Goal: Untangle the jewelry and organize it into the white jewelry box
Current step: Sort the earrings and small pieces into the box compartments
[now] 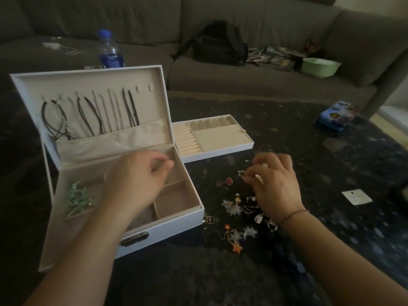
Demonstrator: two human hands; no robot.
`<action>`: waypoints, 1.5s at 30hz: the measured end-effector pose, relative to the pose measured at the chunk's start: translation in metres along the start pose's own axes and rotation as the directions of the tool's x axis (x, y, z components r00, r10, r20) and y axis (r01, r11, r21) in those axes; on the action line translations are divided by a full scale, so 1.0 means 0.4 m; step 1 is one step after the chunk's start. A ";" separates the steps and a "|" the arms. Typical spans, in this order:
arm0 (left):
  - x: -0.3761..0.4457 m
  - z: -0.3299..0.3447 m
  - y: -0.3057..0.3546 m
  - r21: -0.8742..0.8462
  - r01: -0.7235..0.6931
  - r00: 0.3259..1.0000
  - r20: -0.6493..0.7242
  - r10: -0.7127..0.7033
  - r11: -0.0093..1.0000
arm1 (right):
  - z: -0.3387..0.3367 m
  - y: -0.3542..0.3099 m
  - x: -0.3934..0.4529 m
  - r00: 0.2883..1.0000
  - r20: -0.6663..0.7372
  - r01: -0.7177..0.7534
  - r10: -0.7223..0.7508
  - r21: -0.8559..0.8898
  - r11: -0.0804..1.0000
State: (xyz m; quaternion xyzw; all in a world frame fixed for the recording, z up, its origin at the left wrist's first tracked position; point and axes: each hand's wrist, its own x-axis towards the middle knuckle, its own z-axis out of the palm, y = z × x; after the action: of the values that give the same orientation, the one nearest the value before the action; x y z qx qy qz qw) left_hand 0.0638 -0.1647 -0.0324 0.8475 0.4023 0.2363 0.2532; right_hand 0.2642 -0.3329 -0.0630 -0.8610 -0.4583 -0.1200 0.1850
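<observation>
The white jewelry box (pixel 172 226) stands open at the left, with several dark cord necklaces (pixel 88 113) hanging in its lid and a pale green ribbon piece (pixel 79 198) in a left compartment. My left hand (pixel 136 180) hovers over the box's compartments, fingertips pinched together on something too small to make out. My right hand (pixel 273 186) is over the jewelry pile (pixel 245 208) to the right of the box and pinches a small silver earring (pixel 241 173). A red square earring (pixel 229 181) and orange star earrings (pixel 235 244) lie loose on the dark surface.
The box's removable tray (pixel 223 149) with ring rolls lies behind the pile. A white card (pixel 356 196) and a blue packet (pixel 337 115) lie at the right. A blue-capped bottle (pixel 109 50) stands behind the lid. A grey sofa holds a black bag (pixel 220 45) and green bowl (pixel 320 67).
</observation>
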 end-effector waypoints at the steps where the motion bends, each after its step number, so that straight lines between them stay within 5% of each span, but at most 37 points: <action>1: -0.011 0.003 0.021 -0.058 -0.030 0.999 0.018 0.031 0.998 | -0.001 -0.005 -0.003 0.990 -0.114 0.085 -0.082 0.024 0.996; 4: -0.041 0.021 0.076 -0.270 -0.047 0.980 0.175 0.097 0.962 | -0.012 -0.039 -0.009 0.856 -0.387 0.381 -0.343 0.024 0.924; 7: -0.057 0.032 0.105 -0.464 -0.010 0.953 0.265 0.149 0.886 | -0.018 -0.072 -0.014 0.737 -0.478 0.533 -0.478 -0.025 0.846; 12: -0.052 0.031 0.096 -0.476 -0.034 0.960 0.229 0.161 0.879 | -0.038 -0.058 -0.015 0.749 -0.374 0.609 -0.547 0.062 0.791; 15: -0.049 0.035 0.085 -0.445 -0.051 0.960 0.223 0.166 0.894 | -0.057 -0.019 -0.006 0.886 -0.298 0.425 -0.354 0.218 0.879; 17: -0.045 0.042 0.076 -0.437 -0.060 0.970 0.185 0.155 0.897 | -0.057 0.012 0.003 0.981 -0.035 0.195 -0.192 0.198 0.961; 19: -0.041 0.047 0.067 -0.422 -0.060 0.975 0.168 0.143 0.905 | -0.050 0.034 0.005 0.952 0.283 0.117 -0.116 0.011 0.993; 21: -0.040 0.052 0.062 -0.412 -0.055 0.975 0.173 0.137 0.910 | -0.044 0.041 0.005 0.901 0.418 0.150 -0.113 -0.056 0.987; 28: -0.038 0.057 0.055 -0.381 -0.088 0.968 0.184 0.169 0.920 | -0.045 0.022 0.012 0.888 0.451 0.174 -0.091 -0.145 0.974; 33: -0.039 0.058 0.056 -0.379 -0.094 0.964 0.197 0.180 0.920 | -0.053 0.034 0.015 0.842 0.536 0.082 -0.060 -0.018 0.996; 39: -0.037 0.059 0.059 -0.382 -0.076 0.964 0.209 0.166 0.921 | -0.102 0.047 0.024 0.744 0.668 -0.224 0.016 0.227 0.948; 45: -0.039 0.065 0.056 -0.393 -0.074 0.957 0.232 0.177 0.916 | -0.114 0.047 0.019 0.809 0.577 -0.330 0.112 0.288 0.899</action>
State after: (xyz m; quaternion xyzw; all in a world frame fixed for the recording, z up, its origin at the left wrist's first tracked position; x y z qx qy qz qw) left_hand 0.0831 -0.1957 -0.0414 0.8301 0.2561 0.2114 0.4480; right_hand 0.2823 -0.3563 -0.0230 -0.8554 -0.4005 0.2435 0.2203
